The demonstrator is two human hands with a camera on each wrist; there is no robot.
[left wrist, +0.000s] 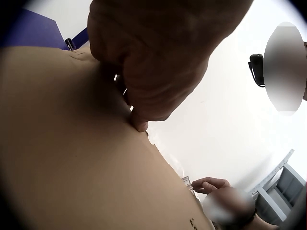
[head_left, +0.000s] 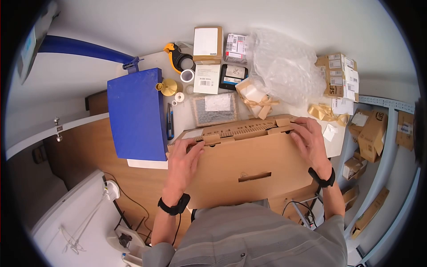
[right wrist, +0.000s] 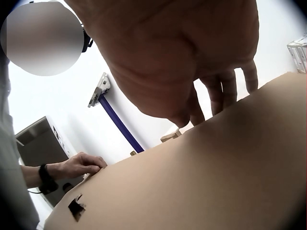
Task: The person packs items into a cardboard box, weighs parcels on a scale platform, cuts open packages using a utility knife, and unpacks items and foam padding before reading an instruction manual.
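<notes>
A large brown cardboard box (head_left: 235, 162) stands in front of the person, its slotted top edge with small tabs facing away and a handle slot (head_left: 254, 177) in its broad face. At the left end of that edge the left hand (head_left: 183, 160) grips the cardboard, the thumb near a tab. At the right end the right hand (head_left: 310, 139) rests on the edge, fingers fairly straight and spread. In the right wrist view, the right hand's fingertips (right wrist: 229, 96) reach the far side of the edge, partly hidden by the board (right wrist: 230, 158).
Behind the box lie bubble wrap (head_left: 287, 62), a tape dispenser (head_left: 178, 58), small boxes (head_left: 207, 42), gold ribbon (head_left: 327, 113) and a utility knife (head_left: 170, 122). A blue panel (head_left: 135, 113) stands to the left. Shelves (head_left: 387, 133) with cartons are on the right.
</notes>
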